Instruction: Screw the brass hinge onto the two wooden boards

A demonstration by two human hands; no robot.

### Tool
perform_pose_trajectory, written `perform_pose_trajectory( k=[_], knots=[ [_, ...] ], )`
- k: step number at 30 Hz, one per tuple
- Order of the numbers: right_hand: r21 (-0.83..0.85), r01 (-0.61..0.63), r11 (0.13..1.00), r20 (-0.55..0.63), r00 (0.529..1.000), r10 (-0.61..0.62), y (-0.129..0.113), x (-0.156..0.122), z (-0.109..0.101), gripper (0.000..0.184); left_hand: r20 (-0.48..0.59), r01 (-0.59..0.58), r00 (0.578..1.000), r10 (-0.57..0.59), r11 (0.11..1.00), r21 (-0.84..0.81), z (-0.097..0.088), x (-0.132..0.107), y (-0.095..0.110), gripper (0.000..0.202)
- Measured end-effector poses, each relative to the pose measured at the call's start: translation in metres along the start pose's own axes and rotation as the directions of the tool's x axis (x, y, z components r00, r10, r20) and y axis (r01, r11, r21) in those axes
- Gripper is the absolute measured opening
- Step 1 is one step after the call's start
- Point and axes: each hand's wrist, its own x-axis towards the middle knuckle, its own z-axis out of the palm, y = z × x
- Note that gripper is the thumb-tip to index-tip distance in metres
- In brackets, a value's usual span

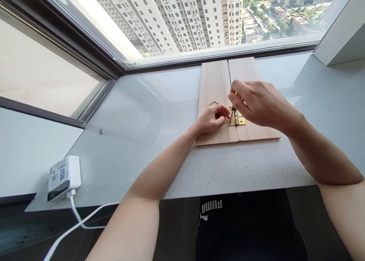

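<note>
Two smooth wooden boards (213, 86) butt beneath a brass hinge (238, 119); right hand (259, 103) pinches a screwdriver (238, 96), left hand (212, 118) curls half-shut, any hold unclear.

Place: prob. a home, high-rise apt. From here I see a big corner window (182, 52), tower blocks (171, 16) right outside, streets + roofs (265, 21) far below. Speckled stone counter (128, 113) runs along glass like a wide sill. White power adapter (63, 178) on it, cord hanging off edge.

A brass hinge (236, 117) lies flat across the seam of 2 pale wooden boards (214, 87), beneath a yellow-handled screwdriver (238, 96).
</note>
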Motion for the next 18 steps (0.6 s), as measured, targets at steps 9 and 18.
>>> perform_pose_trajectory(
  k=[9, 18],
  knots=[
    [0.08, 0.111, 0.991, 0.023, 0.993, -0.113, 0.0062, 0.0035, 0.0085, 0.032, -0.015, 0.016, 1.0, -0.016, 1.0, 0.008, 0.002, 0.0009, 0.0013, 0.021],
    [0.099, 0.161, 0.982, -0.059, 0.986, -0.155, 0.0048, 0.0003, 0.0078, 0.025, 0.002, 0.008, 1.0, -0.008, 1.0, 0.004, 0.002, 0.0013, 0.0052, 0.022]
  ],
)
